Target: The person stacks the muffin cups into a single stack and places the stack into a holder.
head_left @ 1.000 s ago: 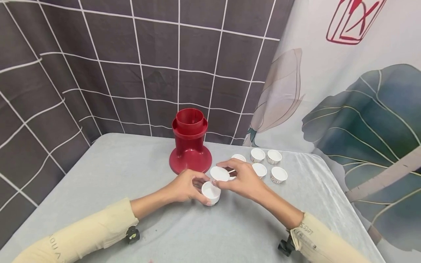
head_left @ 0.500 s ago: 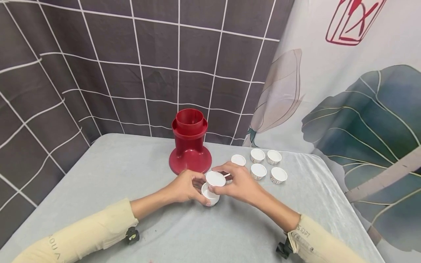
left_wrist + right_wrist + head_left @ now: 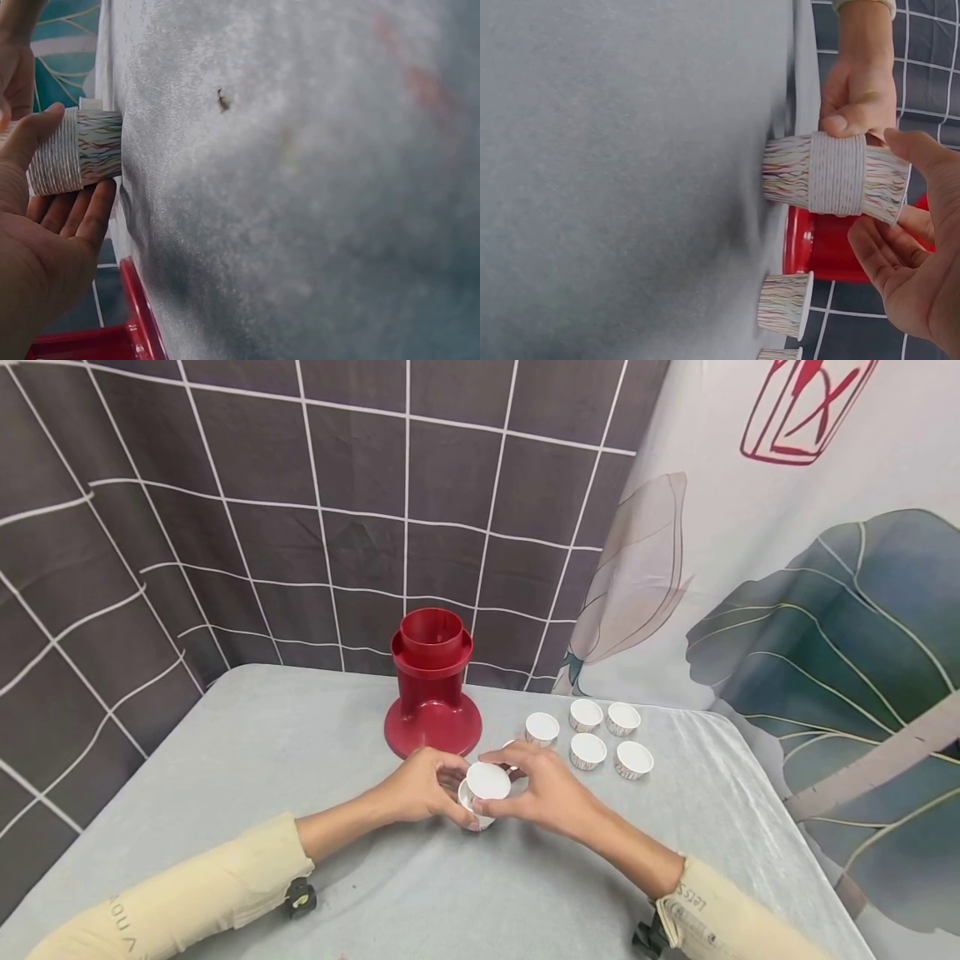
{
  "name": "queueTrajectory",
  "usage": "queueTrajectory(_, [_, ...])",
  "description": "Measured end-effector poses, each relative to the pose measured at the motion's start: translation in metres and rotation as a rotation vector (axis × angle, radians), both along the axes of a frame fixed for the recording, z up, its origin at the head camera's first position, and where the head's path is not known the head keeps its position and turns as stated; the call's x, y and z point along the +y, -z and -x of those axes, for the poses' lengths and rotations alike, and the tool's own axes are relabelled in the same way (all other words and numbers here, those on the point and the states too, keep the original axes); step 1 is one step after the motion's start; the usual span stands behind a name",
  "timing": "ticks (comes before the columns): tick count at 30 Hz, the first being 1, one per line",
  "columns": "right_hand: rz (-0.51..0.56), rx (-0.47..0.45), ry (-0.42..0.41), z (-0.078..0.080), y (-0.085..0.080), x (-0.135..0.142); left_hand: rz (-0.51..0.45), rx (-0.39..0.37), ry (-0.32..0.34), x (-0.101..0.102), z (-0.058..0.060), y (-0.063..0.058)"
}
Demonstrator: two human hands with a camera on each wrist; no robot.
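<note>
Head cam: left hand (image 3: 435, 789) is wrapped round a stack of paper cups (image 3: 486, 823) mid-counter (image 3: 337, 885), right hand (image 3: 551, 789) pinching one more cup (image 3: 489, 782) right at its mouth. Red stand (image 3: 431, 693) sits near the back edge, loose cups (image 3: 588, 752) toward the back right corner. Left wrist: thumb and fingers clamped on the stack. Right wrist: can't tell if the pinched cup's bottom is inside.

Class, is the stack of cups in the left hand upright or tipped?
Upright: both wrist views show the stack standing narrow end down on the cloth.
</note>
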State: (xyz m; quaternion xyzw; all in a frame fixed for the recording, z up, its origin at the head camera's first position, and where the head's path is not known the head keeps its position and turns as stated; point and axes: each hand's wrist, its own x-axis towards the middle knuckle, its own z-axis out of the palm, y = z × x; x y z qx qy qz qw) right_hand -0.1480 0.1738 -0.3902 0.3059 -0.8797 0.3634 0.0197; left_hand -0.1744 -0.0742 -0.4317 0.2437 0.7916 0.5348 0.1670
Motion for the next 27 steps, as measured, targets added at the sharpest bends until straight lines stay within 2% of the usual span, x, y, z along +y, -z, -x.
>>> queueTrajectory(11, [-0.009, -0.034, -0.021, -0.003, 0.004, 0.0, -0.001, -0.029, 0.003, -0.002, -0.001, -0.002])
queueTrajectory(27, [0.101, -0.141, -0.027, -0.005, 0.017, 0.006, -0.031, -0.064, 0.002, -0.001, -0.001, -0.001])
